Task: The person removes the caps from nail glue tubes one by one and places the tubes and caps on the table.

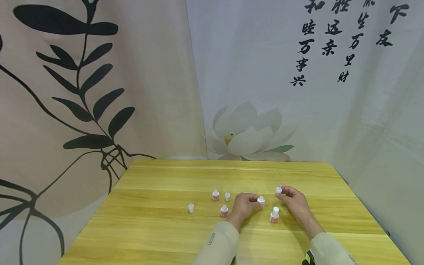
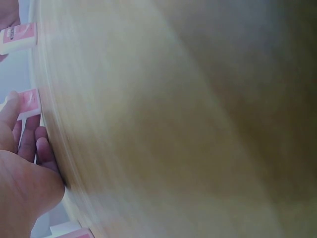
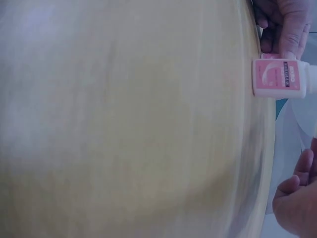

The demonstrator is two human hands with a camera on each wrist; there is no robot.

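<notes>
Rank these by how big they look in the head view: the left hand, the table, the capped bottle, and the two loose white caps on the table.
1. Table
2. Left hand
3. Capped bottle
4. Leftmost cap and cap nearer the bottles: too alike to rank.

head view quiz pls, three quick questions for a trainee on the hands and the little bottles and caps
1. What does the left hand hold?
2. True or false: the right hand holds a white cap.
3. How many loose caps stand on the table, out of both hands? A) one B) two C) three

Key:
1. A small white bottle.
2. True.
3. B: the far-left cap, and the upper cap beside an uncapped bottle.
</notes>
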